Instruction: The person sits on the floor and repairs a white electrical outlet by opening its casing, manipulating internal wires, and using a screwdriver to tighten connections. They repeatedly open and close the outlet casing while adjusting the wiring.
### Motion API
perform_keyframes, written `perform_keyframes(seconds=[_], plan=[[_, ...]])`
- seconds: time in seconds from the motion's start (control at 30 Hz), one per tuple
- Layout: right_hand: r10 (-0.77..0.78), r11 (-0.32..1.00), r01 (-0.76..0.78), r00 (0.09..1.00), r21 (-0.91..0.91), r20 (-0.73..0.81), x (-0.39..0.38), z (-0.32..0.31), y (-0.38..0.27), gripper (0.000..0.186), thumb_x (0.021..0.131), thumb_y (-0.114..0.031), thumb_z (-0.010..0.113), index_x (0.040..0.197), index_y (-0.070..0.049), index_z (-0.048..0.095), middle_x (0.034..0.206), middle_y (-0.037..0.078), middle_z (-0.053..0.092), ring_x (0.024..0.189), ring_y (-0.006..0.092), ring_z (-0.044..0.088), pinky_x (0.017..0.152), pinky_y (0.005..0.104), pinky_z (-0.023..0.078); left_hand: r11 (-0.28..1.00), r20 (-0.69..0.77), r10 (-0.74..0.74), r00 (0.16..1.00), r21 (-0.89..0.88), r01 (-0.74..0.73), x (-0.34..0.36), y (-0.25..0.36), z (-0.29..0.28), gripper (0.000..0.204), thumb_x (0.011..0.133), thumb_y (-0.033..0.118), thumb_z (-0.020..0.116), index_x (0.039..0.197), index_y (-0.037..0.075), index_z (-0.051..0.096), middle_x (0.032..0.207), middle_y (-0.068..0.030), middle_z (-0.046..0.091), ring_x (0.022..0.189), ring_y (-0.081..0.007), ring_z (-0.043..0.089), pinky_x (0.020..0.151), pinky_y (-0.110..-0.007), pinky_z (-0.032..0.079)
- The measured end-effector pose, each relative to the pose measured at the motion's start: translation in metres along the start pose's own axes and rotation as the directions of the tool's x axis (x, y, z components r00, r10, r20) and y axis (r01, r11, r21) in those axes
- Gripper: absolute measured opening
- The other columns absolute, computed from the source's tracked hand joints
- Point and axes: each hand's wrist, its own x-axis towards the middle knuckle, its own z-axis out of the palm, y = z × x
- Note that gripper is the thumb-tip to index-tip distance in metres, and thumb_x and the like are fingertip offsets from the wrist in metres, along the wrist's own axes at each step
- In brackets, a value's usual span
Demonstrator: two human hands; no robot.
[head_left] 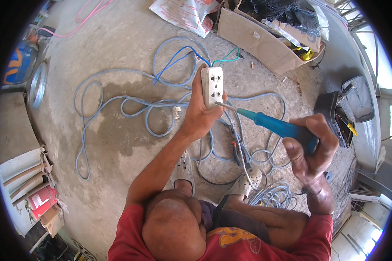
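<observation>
My left hand (198,115) is wrapped round a white two-gang socket outlet (213,87), its face turned up. Blue wires (175,65) and a green wire (227,59) come out of the outlet's far end. My right hand (314,163) grips a screwdriver (272,124) with a blue handle and a metal shaft. The screwdriver's tip meets the near end of the outlet's face, by my left thumb; whether it sits in a screw is too small to tell.
Grey-blue cable (130,96) loops over the concrete floor, with a coil (276,195) near my right foot. Pliers (236,148) lie among the loops. Beyond are a cardboard box (252,41) of scraps and a plastic bag (185,15). A black toolbox (326,104) stands at right.
</observation>
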Motion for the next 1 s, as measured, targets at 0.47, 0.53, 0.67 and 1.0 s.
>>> perform_keyframes(seconds=[0.47,0.53,0.67,1.0], plan=[[0.109,0.994,-0.105,0.987,0.033,-0.122,-0.001,-0.001,0.014,0.057,0.082,-0.028,0.078,0.123,-0.004,0.047,0.095,0.013,0.060,0.079,0.0190,0.061,0.069,0.0315,0.051,0.958,0.010,0.023,1.000,0.286,-0.025,-0.003,-0.006,0.006,0.096,0.073,-0.010,0.049,0.154,0.004,-0.001,0.126,-0.0147,0.042,0.099,-0.0194,0.052,0.091,-0.033,0.046],[0.165,0.986,-0.166,0.984,-0.006,-0.072,-0.011,-0.008,0.018,0.056,0.081,-0.022,0.076,0.124,-0.005,0.046,0.095,0.013,0.061,0.083,0.0200,0.060,0.072,0.0333,0.050,0.953,-0.003,0.041,0.999,0.301,-0.038,-0.003,-0.008,0.005,0.096,0.074,-0.010,0.049,0.155,0.006,0.000,0.125,-0.0136,0.042,0.100,-0.0182,0.053,0.089,-0.033,0.048],[0.280,0.950,-0.285,0.958,-0.124,-0.057,-0.013,-0.015,0.020,0.049,0.084,-0.012,0.069,0.126,-0.006,0.044,0.099,0.015,0.059,0.089,0.0216,0.057,0.075,0.0329,0.048,0.941,0.019,0.081,0.997,0.329,-0.083,-0.003,-0.005,0.008,0.097,0.072,-0.012,0.048,0.155,0.006,0.001,0.132,-0.0160,0.039,0.102,-0.0192,0.053,0.090,-0.033,0.047],[0.274,0.944,-0.249,0.957,0.216,-0.095,-0.007,-0.003,0.029,0.054,0.080,-0.014,0.076,0.124,-0.007,0.045,0.102,0.013,0.054,0.072,0.0180,0.058,0.063,0.0288,0.049,0.728,0.062,0.284,0.957,0.635,-0.257,-0.003,-0.008,0.008,0.094,0.072,-0.011,0.050,0.154,0.003,0.006,0.135,-0.0192,0.038,0.106,-0.0238,0.052,0.096,-0.037,0.045]])
